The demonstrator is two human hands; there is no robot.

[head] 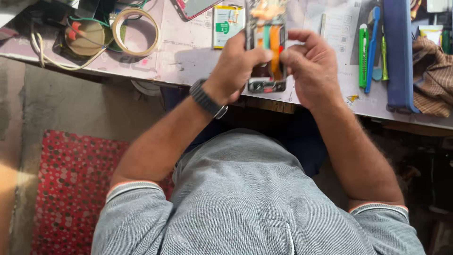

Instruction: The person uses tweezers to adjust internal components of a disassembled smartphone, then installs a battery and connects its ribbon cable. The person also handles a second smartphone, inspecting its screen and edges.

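Both grips are narrow and closed on the same thing: my left hand pinches the opened phone along its left edge, thumb reaching across toward the middle, while my right hand holds the right edge with its fingertips curled in over the exposed inside. The phone sits upright between them, just above the near edge of the worktop, its back off so that orange and green flat cables and a dark lower section show. I judge it light and stiff enough along the frame, but fragile in the middle: those ribbon strips are thin and soft and would crease or tear under a careless thumb, and the bare frame is narrow and smooth, so it could slip if I loosen one side. The safe hold seems to me the two long metal edges, with pressure kept off the cables and off whatever lies under them. On the worktop beyond the phone lies a flat battery with a green label, to the left a roll of tape, and to the right a green marker beside a blue tool, a long blue case and a checked cloth. A watch is on my left wrist.
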